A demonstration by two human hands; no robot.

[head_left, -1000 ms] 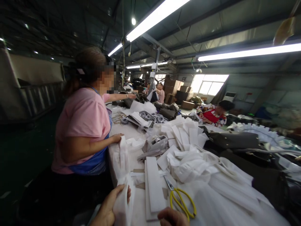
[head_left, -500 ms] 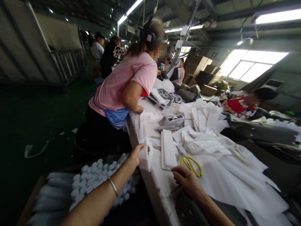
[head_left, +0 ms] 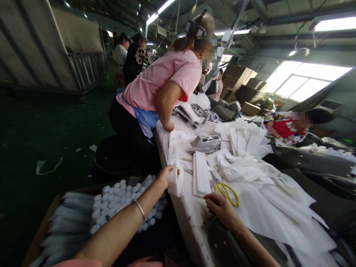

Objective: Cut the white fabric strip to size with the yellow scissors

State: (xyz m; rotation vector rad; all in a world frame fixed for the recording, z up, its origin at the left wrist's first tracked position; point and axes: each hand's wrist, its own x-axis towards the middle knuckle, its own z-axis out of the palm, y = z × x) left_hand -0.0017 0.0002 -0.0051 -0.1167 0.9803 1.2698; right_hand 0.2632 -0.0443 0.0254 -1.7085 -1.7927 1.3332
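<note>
Just at the near edge of the long white work table [head_left: 191, 218], the left hand [head_left: 164, 177] pinches a limp white plastic bag [head_left: 174, 174] that hangs over the edge. The right hand [head_left: 219, 207] rests loosely curled on the tabletop, gripping nothing, near yellow-handled scissors [head_left: 226, 189]. Beside them lie flat white foam strips [head_left: 202, 177]. Further along, a person in a pink shirt [head_left: 164, 79] leans on the table.

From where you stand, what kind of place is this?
Probably a factory workshop: a long table heaped with cut white sheets, yellow scissors, several people working along it, and stacked cardboard boxes behind.
</note>
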